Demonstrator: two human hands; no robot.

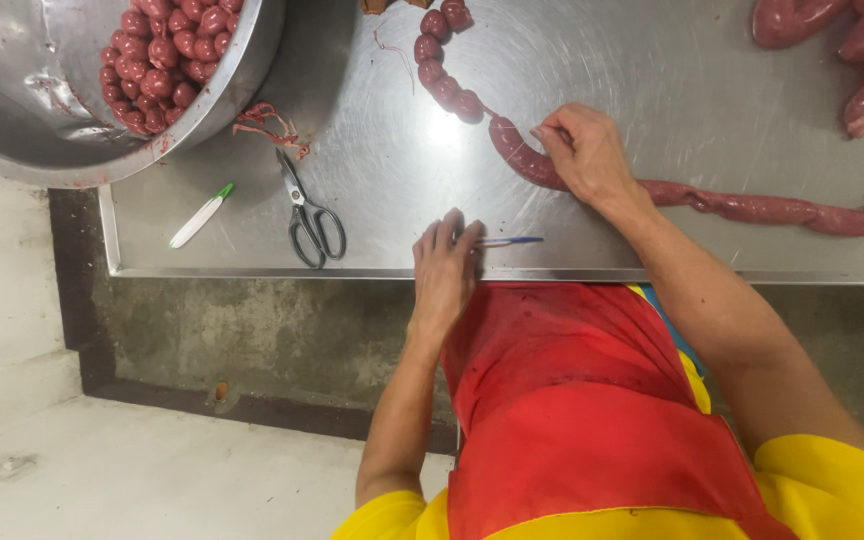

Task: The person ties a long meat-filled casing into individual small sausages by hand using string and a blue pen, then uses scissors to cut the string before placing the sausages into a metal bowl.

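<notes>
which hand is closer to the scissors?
Left. The left hand rests at the table edge on a blue pen, just right of the scissors. The right hand is farther right, on the sausage rope.

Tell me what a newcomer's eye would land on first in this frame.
The long reddish-pink sausage rope snaking across the shiny steel table, pinched by the right hand at mid-table. Next, the big round metal bowl of small red sausage balls at top left. The left hand rests on a thin blue pen near the front edge, right of the black-handled scissors.
</notes>
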